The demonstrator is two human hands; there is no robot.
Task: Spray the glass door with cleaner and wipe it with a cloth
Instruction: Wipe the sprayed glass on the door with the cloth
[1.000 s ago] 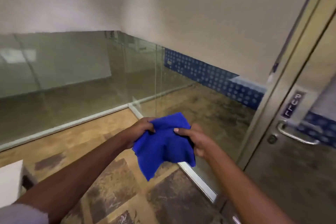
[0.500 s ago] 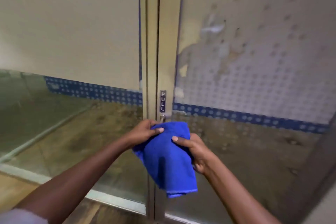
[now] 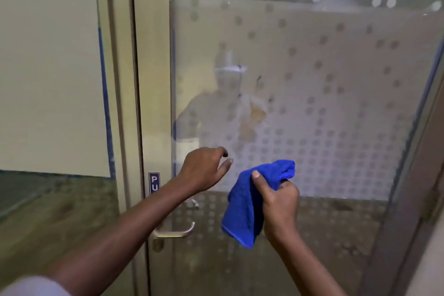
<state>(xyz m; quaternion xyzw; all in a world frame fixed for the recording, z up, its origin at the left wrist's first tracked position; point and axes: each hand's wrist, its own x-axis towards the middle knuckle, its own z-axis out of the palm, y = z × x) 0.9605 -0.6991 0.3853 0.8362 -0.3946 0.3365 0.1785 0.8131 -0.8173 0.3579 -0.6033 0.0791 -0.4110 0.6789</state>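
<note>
One sign can be read: a small dark blue label (image 3: 154, 183) on the door frame (image 3: 150, 79), just above the metal handle (image 3: 176, 232). White capitals run downward on it. Only "P" and "U" show; the left forearm covers the lower part of the label. No other text is legible.

Soft, even indoor light, fairly dim. Ceiling lamps glare as white spots across the top of my glass door (image 3: 300, 94), which also mirrors a hazy figure. Everything is slightly motion-blurred; frame lines bow near the edges.
</note>
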